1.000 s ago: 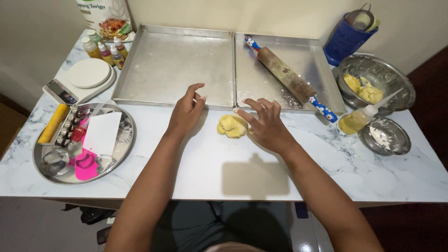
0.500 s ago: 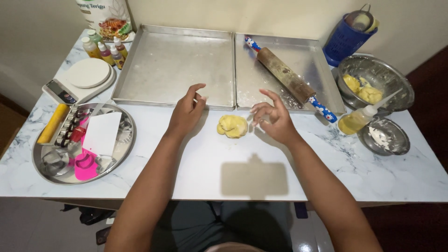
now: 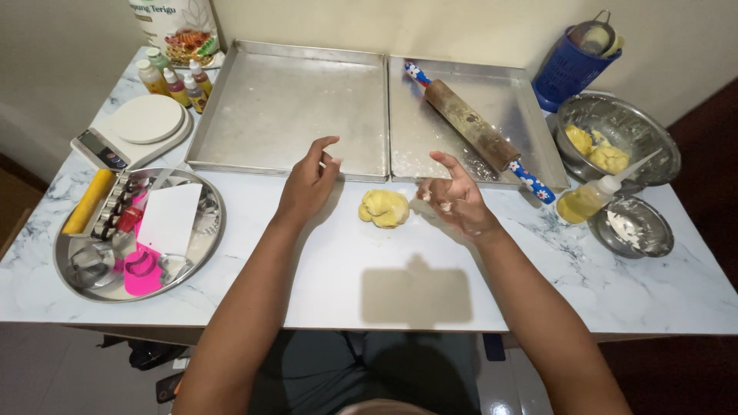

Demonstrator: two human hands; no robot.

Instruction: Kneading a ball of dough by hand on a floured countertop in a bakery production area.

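Observation:
A lump of yellow dough (image 3: 383, 207) lies on the white marble table (image 3: 400, 269) between my two hands. My left hand (image 3: 307, 183) hovers just left of it near the front rim of the left baking tray (image 3: 292, 107), fingers loosely spread and holding nothing. My right hand (image 3: 453, 196) is raised just right of the dough, palm turned up, fingers apart, with bits of dough stuck to the fingertips. Neither hand touches the lump.
A rolling pin (image 3: 477, 134) lies across the right baking tray (image 3: 530, 100). At right stand a steel bowl with dough pieces (image 3: 615, 142), a squeeze bottle (image 3: 588, 200) and a small flour bowl (image 3: 634, 227). At left are a round tray of cutters (image 3: 134, 234), a scale (image 3: 138, 127) and colouring bottles (image 3: 173, 81).
My right hand has lifted off the dough and drawn back to the right, turning its palm upward. The left hand has barely moved.

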